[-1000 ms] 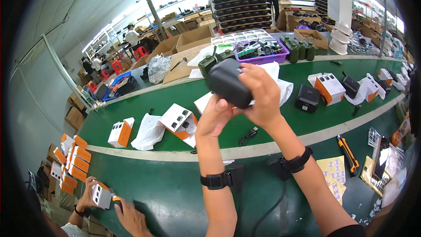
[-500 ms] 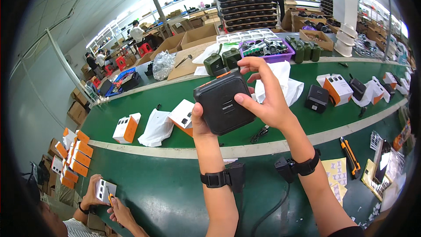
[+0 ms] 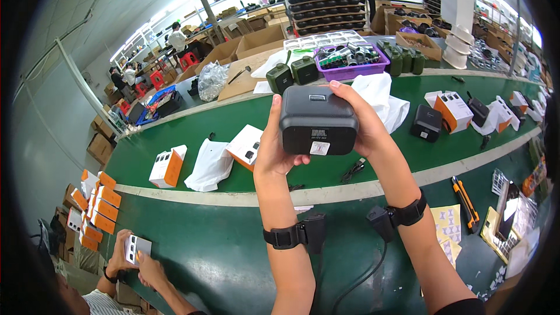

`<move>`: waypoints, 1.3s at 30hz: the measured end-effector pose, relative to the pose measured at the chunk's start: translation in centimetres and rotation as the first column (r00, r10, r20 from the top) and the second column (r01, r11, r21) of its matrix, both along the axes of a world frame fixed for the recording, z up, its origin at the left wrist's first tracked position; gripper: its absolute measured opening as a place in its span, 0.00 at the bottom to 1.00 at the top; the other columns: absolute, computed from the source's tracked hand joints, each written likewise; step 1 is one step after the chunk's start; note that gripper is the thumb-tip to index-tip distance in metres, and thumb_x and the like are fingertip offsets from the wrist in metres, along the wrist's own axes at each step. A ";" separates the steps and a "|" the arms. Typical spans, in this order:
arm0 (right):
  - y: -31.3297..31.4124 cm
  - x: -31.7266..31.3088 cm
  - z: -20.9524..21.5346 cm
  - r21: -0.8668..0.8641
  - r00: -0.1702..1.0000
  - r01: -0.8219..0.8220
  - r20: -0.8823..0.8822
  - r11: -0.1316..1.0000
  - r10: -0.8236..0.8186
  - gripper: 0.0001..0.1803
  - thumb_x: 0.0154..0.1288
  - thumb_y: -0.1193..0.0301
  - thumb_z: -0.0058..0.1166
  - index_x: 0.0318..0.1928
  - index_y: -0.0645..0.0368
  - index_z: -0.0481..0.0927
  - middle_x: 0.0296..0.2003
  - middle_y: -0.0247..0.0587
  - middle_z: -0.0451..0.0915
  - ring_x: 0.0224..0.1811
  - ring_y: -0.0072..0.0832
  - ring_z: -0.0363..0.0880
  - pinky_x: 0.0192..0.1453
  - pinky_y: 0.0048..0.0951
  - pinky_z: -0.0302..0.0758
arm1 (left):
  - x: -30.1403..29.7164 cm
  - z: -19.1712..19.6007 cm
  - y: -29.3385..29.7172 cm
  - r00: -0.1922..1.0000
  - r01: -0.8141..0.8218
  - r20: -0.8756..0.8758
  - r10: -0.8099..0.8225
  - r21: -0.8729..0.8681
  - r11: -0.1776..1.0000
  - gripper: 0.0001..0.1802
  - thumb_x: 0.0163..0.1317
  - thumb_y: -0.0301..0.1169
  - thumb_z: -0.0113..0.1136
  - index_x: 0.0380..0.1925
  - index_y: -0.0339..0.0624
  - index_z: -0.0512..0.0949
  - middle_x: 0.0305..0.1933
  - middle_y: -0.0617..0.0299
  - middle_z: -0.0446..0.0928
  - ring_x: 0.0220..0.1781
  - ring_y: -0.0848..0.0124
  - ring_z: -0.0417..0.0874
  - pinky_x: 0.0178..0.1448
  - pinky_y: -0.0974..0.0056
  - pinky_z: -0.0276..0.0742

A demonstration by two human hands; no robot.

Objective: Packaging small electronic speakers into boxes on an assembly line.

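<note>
A black box-shaped device (image 3: 318,111) with rounded edges is held up above the green bench, between my two hands. My left hand (image 3: 272,149) grips its left side, thumb up along the edge and fingertips curled beneath. On the opposite side my right hand (image 3: 366,122) is closed around it, thumb on the upper corner. A small pale sticker and fine print show on the face toward me. Behind my left hand lies a white-and-orange box (image 3: 246,143), partly hidden. A coiled black cable (image 3: 353,170) rests on the green surface below my right hand.
White pouch (image 3: 209,167) and another carton (image 3: 167,167) lie left. A black device (image 3: 426,122) and carton (image 3: 453,111) stand right. Beyond are green canisters (image 3: 280,77) and a purple basket (image 3: 354,70). An orange cutter (image 3: 465,204) lies near right. A co-worker's hands (image 3: 129,259) hold a box at lower left.
The device has been tipped, so its stickered face now shows instead of the broad front. My right hand has moved from the front to the device's right side. The co-worker's hand has shifted.
</note>
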State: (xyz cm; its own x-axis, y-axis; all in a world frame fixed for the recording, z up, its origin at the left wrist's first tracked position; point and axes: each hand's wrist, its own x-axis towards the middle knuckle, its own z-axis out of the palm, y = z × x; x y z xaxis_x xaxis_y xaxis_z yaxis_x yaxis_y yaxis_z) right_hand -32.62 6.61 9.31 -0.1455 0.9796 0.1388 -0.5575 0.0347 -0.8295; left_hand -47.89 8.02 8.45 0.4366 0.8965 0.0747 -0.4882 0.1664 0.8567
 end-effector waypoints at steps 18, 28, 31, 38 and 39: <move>1.1 2.0 -0.3 -0.020 0.997 0.001 0.074 1.000 0.000 0.19 0.54 0.56 0.55 0.37 0.59 0.74 0.30 0.36 0.76 0.29 0.22 0.76 0.32 0.24 0.73 | -0.2 -0.5 0.9 0.998 -0.016 -0.065 0.027 0.155 0.988 0.22 0.62 0.46 0.46 0.41 0.37 0.64 0.19 0.55 0.75 0.13 0.67 0.77 0.11 0.73 0.68; 1.5 2.0 -0.9 -0.065 0.999 -0.027 0.034 0.998 0.029 0.21 0.53 0.53 0.55 0.38 0.57 0.73 0.31 0.39 0.76 0.30 0.25 0.77 0.32 0.27 0.76 | 0.2 -0.3 0.5 0.989 -0.099 -0.091 0.116 0.178 0.979 0.21 0.63 0.45 0.43 0.31 0.35 0.70 0.16 0.56 0.74 0.10 0.68 0.74 0.10 0.72 0.65; 1.3 2.1 -0.7 -0.055 0.998 -0.064 0.014 0.996 0.065 0.21 0.54 0.53 0.54 0.38 0.58 0.73 0.32 0.40 0.77 0.30 0.25 0.77 0.32 0.28 0.76 | 0.2 -0.2 0.4 0.991 -0.090 -0.077 0.106 0.182 0.979 0.21 0.63 0.45 0.43 0.32 0.35 0.70 0.17 0.56 0.75 0.10 0.68 0.74 0.10 0.72 0.65; 1.5 1.9 -0.9 -0.071 0.999 -0.045 -0.006 0.996 0.044 0.23 0.54 0.53 0.54 0.40 0.60 0.74 0.31 0.42 0.78 0.29 0.27 0.78 0.32 0.28 0.77 | -0.3 0.0 0.2 0.987 -0.081 -0.116 0.109 0.221 0.972 0.23 0.63 0.47 0.41 0.37 0.33 0.70 0.19 0.55 0.76 0.12 0.68 0.75 0.11 0.72 0.67; 1.8 1.9 -1.1 -0.072 0.997 -0.071 -0.045 0.995 0.068 0.22 0.54 0.53 0.54 0.40 0.59 0.74 0.32 0.43 0.77 0.31 0.29 0.78 0.32 0.29 0.77 | -0.3 0.1 -0.1 0.985 -0.090 -0.117 0.124 0.264 0.960 0.27 0.63 0.50 0.40 0.43 0.33 0.67 0.21 0.54 0.75 0.13 0.67 0.75 0.13 0.71 0.68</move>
State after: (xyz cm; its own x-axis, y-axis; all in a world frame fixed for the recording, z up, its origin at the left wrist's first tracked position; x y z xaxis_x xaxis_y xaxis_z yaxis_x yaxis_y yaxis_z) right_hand -30.69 8.37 8.21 -0.2095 0.9750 0.0743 -0.5913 -0.0658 -0.8038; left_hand -48.16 7.93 8.56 0.3604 0.8966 0.2575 -0.3720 -0.1150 0.9211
